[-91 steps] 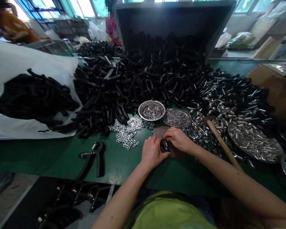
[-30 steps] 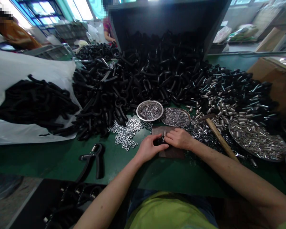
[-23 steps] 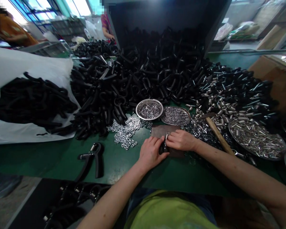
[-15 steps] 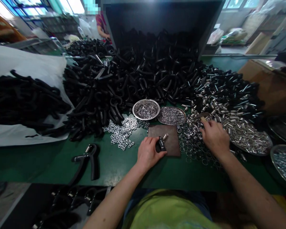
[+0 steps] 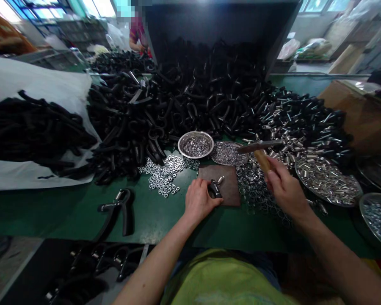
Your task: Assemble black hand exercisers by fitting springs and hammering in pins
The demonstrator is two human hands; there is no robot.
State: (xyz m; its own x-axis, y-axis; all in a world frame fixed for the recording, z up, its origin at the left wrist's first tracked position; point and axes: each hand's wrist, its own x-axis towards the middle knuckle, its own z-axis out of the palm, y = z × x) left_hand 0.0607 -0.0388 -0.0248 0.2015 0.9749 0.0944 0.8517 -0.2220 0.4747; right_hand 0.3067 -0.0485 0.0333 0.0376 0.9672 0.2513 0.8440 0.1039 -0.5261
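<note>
My left hand (image 5: 200, 198) grips a black handle part (image 5: 215, 189) with a metal spring (image 5: 220, 180) on it, held against a flat brown plate (image 5: 230, 192). In my right hand (image 5: 281, 186) is a hammer (image 5: 263, 162) with a wooden handle; its metal head is raised over the small parts right of the plate. An assembled black hand grip (image 5: 127, 214) lies on the green table at the left. Behind the plate stand a round metal bowl (image 5: 181, 150) of small metal parts and a shallow dish (image 5: 228, 153) of similar pieces.
Black handles (image 5: 184, 101) are heaped across the back. Loose nuts (image 5: 165, 176) lie left of the plate, metal rings (image 5: 257, 195) right of it. Metal trays (image 5: 357, 199) and a cardboard box (image 5: 362, 114) stand at the right. Other people are in the left background.
The hammer, low among the parts before, is now lifted and further left, its wooden handle in my right hand. My left hand has hardly moved.
</note>
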